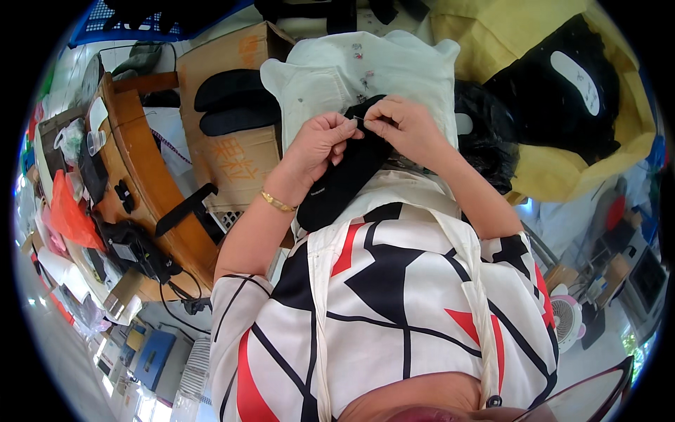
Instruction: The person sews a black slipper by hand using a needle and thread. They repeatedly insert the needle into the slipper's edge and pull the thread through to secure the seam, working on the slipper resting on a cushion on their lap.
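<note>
My left hand [325, 145] and my right hand [403, 128] meet over my lap, fingertips almost touching. Each is closed in a pinch of thumb and forefinger. Between the tips is something thin and tiny, too small to name. Directly under them a long black sock [344, 179] lies slantwise, with a small pale mark near its lower end. My left hand's lower fingers curl beside it, and whether they grip it is hidden. Beneath is a white cloth [309, 105], spread in front of my pale apron [404, 188].
At left, a pair of flat black sock-like pieces [238, 104] lies on a cardboard box [232, 158], beside a wooden table [151, 190]. On the right, a large yellow bag [562, 179] holds black pieces and a white sole-shaped piece [575, 83]. A black plastic bag [485, 144] sits nearer.
</note>
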Action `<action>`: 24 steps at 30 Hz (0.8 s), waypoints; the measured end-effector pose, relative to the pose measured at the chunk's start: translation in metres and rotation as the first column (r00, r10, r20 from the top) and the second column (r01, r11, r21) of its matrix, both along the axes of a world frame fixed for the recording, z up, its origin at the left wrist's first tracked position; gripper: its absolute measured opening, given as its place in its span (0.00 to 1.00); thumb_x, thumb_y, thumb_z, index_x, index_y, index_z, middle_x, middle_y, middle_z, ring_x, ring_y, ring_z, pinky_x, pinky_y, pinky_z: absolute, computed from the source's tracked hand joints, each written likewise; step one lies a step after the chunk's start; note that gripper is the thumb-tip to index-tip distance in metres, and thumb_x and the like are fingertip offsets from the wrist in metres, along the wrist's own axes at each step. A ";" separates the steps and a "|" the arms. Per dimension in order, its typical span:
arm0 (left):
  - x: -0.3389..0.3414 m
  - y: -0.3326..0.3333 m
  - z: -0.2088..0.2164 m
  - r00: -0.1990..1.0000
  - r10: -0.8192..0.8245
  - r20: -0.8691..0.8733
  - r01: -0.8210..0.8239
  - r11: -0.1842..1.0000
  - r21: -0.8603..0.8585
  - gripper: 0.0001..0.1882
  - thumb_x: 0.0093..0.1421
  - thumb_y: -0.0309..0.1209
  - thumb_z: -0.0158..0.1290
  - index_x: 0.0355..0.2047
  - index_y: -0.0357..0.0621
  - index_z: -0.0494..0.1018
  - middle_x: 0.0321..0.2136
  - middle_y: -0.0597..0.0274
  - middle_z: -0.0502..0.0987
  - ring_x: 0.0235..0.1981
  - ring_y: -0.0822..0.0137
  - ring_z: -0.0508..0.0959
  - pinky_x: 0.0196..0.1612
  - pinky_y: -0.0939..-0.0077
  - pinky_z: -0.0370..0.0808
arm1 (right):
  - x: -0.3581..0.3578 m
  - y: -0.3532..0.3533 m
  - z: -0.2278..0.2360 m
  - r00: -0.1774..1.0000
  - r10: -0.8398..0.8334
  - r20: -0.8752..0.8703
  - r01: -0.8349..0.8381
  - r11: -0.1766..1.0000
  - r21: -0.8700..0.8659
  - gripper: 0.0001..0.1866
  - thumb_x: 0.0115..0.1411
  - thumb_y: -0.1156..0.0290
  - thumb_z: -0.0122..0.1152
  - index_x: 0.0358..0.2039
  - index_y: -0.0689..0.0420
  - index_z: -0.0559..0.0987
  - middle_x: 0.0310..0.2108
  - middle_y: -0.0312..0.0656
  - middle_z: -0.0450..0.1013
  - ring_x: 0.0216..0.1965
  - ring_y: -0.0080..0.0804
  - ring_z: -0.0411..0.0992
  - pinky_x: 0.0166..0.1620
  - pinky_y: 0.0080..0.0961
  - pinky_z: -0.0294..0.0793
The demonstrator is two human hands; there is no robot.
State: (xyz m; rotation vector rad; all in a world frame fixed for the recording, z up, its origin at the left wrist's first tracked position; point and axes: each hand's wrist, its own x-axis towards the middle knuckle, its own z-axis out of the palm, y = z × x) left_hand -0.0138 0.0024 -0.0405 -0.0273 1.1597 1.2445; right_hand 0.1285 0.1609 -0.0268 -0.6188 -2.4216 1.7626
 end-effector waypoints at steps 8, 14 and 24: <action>-0.004 0.005 0.005 0.895 -0.277 -0.351 0.262 0.961 -0.090 0.11 0.65 0.34 0.56 0.28 0.42 0.73 0.22 0.72 0.74 0.19 0.82 0.65 0.23 0.84 0.64 | 0.001 -0.009 -0.014 0.995 0.072 0.068 -0.096 0.861 0.499 0.04 0.57 0.72 0.62 0.33 0.55 0.79 0.29 0.43 0.71 0.32 0.45 0.72 0.34 0.36 0.71; -0.015 0.001 -0.032 0.766 -0.154 -0.625 0.168 0.985 -0.037 0.08 0.61 0.30 0.59 0.31 0.37 0.75 0.21 0.73 0.72 0.22 0.79 0.67 0.26 0.82 0.67 | -0.001 -0.004 -0.022 0.990 0.129 0.055 -0.138 0.824 0.550 0.05 0.53 0.73 0.61 0.31 0.50 0.78 0.29 0.38 0.71 0.35 0.40 0.73 0.31 0.37 0.73; -0.008 0.003 -0.009 0.934 -0.103 -0.343 0.085 0.994 -0.066 0.07 0.64 0.33 0.58 0.32 0.45 0.76 0.23 0.74 0.74 0.22 0.84 0.69 0.24 0.89 0.66 | -0.005 -0.017 -0.032 0.971 -0.234 -0.039 0.198 0.890 -0.410 0.04 0.65 0.68 0.58 0.37 0.54 0.77 0.30 0.34 0.75 0.28 0.26 0.75 0.26 0.22 0.71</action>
